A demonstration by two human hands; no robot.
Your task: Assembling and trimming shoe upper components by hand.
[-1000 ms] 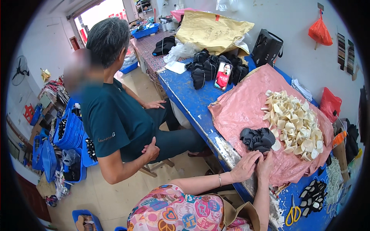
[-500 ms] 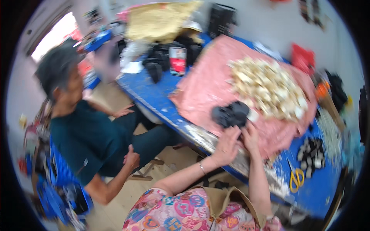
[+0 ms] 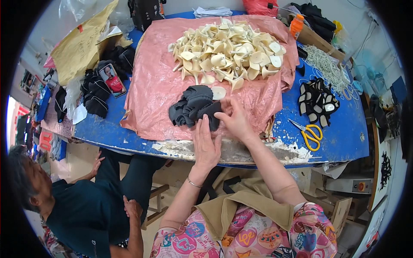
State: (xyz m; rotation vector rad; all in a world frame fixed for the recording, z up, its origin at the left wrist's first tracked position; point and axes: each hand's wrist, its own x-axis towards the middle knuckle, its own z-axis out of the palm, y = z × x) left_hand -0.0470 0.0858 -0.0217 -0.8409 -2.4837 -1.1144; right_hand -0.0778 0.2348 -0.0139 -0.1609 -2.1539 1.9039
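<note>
A small heap of dark grey, curved, soft-looking pieces [image 3: 189, 105] lies at the near side of a pink plastic sheet [image 3: 150, 69]. My left hand [image 3: 206, 144] rests at its near edge, fingers stretched out and their tips touching the nearest dark piece [image 3: 211, 115]. From the right, my right hand [image 3: 235, 120] pinches that piece's edge between thumb and fingers; the curled fingers are partly hidden. Just beyond lies one cream oval-ended piece [image 3: 218, 92]. Farther back, a large pile of cream stemmed pieces with flared, petal-like ends [image 3: 228, 51] covers the sheet.
Yellow-handled scissors [image 3: 312, 135] and a cluster of black-and-cream pieces [image 3: 318, 101] lie on the blue table [image 3: 344, 137] at right, near tangled pale cord [image 3: 322, 62]. At left, a phone [image 3: 112, 80] leans on black items. A person [image 3: 86, 206] sits at lower left.
The view has swung left and down, so the table now sits squarely ahead and the seated person lower left. Both my hands stay at the dark pieces, the right now pinching one's edge.
</note>
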